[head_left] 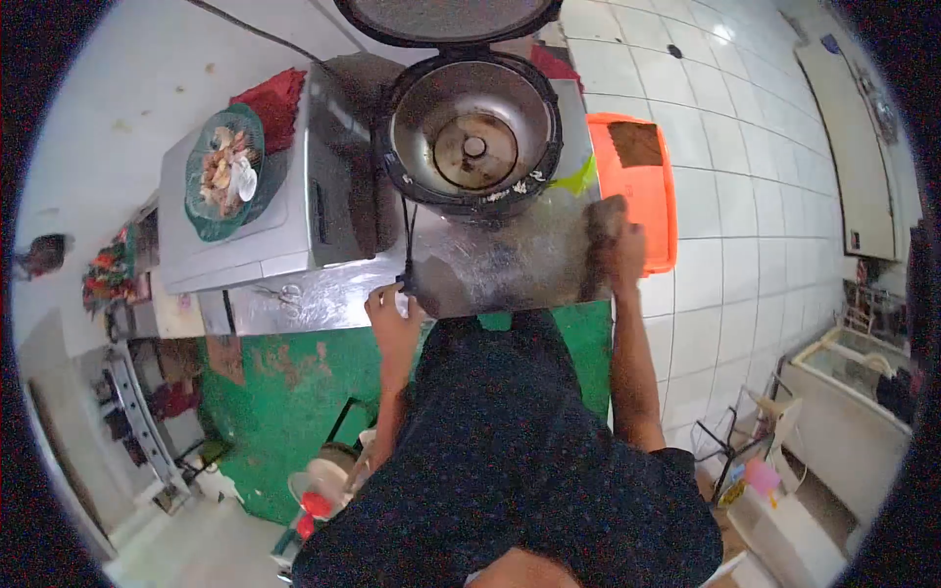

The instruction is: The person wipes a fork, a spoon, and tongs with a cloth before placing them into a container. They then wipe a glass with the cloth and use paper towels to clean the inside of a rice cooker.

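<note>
A rice cooker (539,147) stands with its lid raised on the metal counter (490,274). Its bare inside shows a stained heating plate (474,162), and white rice grains (520,188) stick to the front rim. Down the cooker's front left runs a black cord (409,240). At the counter's front edge, the bent fingers of my left hand (394,316) close around the cord's lower end. My right hand (627,257) is at the counter's right side, smeared by motion. It seems closed on a dark brown, cloth-like thing (605,220), whose kind is unclear.
Left of the cooker, a silver appliance (279,235) carries a green basket (211,220) of food pieces and a red cloth (274,108). An orange plastic lid or tub (652,206) sits right of the counter. Scissors (289,294) lie at the counter's left.
</note>
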`<state>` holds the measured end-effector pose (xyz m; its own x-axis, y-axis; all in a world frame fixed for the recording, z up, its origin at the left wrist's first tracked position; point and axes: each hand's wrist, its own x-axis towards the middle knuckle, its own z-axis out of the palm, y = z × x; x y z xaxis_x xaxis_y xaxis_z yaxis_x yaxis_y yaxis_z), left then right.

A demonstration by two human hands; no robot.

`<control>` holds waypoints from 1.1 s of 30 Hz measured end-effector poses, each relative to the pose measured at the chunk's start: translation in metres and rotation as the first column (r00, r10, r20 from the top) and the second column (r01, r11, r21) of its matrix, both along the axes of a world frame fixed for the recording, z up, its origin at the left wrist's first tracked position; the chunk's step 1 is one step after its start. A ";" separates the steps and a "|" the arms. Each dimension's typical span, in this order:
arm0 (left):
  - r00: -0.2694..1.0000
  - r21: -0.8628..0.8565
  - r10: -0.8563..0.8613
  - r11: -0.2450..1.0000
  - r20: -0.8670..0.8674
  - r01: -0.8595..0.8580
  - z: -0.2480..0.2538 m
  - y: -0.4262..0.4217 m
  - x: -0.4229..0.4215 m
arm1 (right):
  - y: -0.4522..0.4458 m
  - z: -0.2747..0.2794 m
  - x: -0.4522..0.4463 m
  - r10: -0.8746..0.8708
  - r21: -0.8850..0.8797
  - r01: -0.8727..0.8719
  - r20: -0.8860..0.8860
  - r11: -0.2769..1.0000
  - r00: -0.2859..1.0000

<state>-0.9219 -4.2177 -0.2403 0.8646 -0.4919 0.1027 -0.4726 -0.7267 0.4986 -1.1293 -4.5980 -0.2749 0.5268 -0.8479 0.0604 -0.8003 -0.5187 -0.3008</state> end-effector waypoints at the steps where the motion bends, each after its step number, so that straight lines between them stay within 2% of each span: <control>1: 1.000 -0.027 0.014 1.000 0.008 -0.014 0.002 -0.002 -0.008 | -0.022 -0.013 -0.013 -0.057 -0.053 0.058 0.032 0.997 0.998; 2: 0.999 -0.060 0.028 0.998 0.015 -0.027 0.003 -0.007 -0.015 | -0.037 -0.004 -0.024 -0.065 -0.007 0.067 0.164 0.998 0.984; 3: 0.998 -0.093 0.044 0.995 -0.038 -0.047 0.007 -0.015 -0.022 | -0.043 0.015 -0.027 -0.165 0.105 0.146 0.200 0.984 0.966; 6: 0.988 -0.124 0.029 0.991 -0.152 -0.048 0.015 -0.039 -0.038 | -0.055 0.033 -0.040 -0.105 0.080 0.081 0.380 0.994 0.919; 9: 0.974 -0.194 -0.033 0.981 -0.222 -0.011 0.026 -0.063 -0.052 | -0.049 0.040 -0.044 -0.029 0.258 -0.102 0.458 0.961 0.889; 11: 0.961 -0.232 -0.047 0.973 -0.271 -0.018 0.034 -0.079 -0.062 | -0.031 0.052 -0.043 -0.029 0.425 -0.185 0.450 0.886 0.893; 12: 0.945 -0.253 -0.064 0.967 -0.320 -0.021 0.033 -0.082 -0.066 | -0.021 0.055 -0.040 -0.041 0.517 -0.268 0.510 0.813 0.859; 14: 0.906 -0.299 -0.108 0.954 -0.410 -0.022 0.031 -0.085 -0.072 | 0.006 0.069 -0.032 -0.029 0.611 -0.333 0.504 0.719 0.863; 15: 0.902 -0.241 -0.098 0.970 -0.420 -0.007 0.035 -0.089 -0.074 | 0.017 0.063 -0.030 0.013 0.613 -0.339 0.472 0.714 0.882; 18: 0.832 -0.268 -0.182 0.962 -0.525 0.041 0.029 -0.087 -0.073 | 0.045 0.060 -0.018 0.113 0.638 -0.408 0.451 0.653 0.885; 19: 0.841 -0.276 -0.233 0.955 -0.488 0.105 0.029 -0.087 -0.070 | 0.056 0.063 -0.011 0.145 0.648 -0.441 0.458 0.621 0.877; 22: 0.773 -0.303 -0.264 0.948 -0.577 0.097 0.044 -0.091 -0.061 | 0.084 0.059 0.010 0.040 0.736 -0.448 0.500 0.508 0.865; 23: 0.735 -0.279 -0.280 0.952 -0.618 0.129 0.045 -0.089 -0.055 | 0.094 0.061 0.018 0.054 0.682 -0.463 0.529 0.566 0.847; 26: 0.612 -0.355 -0.314 0.933 -0.726 0.058 0.027 -0.086 -0.046 | 0.110 0.086 0.040 0.059 0.776 -0.502 0.522 0.382 0.851; 27: 0.625 -0.418 -0.350 0.907 -0.698 0.041 0.021 -0.088 -0.046 | 0.113 0.087 0.042 0.174 0.768 -0.528 0.500 0.362 0.848; 29: 0.651 -0.541 -0.414 0.841 -0.636 0.006 0.009 -0.091 -0.048 | 0.125 0.080 0.047 0.352 0.656 -0.658 0.557 0.370 0.753; 30: 0.673 -0.507 -0.375 0.862 -0.637 0.000 0.003 -0.086 -0.044 | 0.131 0.078 0.051 0.437 0.594 -0.719 0.573 0.361 0.693; 33: 0.753 -0.413 -0.250 0.910 -0.608 -0.031 -0.009 -0.070 -0.032 | 0.137 0.092 0.064 0.368 0.705 -0.645 0.540 0.295 0.757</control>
<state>-0.9534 -4.2880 -0.2495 0.7336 -0.6306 -0.2534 -0.0061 -0.3789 0.9254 -1.0656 -4.4612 -0.1829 0.9521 -0.1098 -0.2853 -0.3015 -0.1823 -0.9359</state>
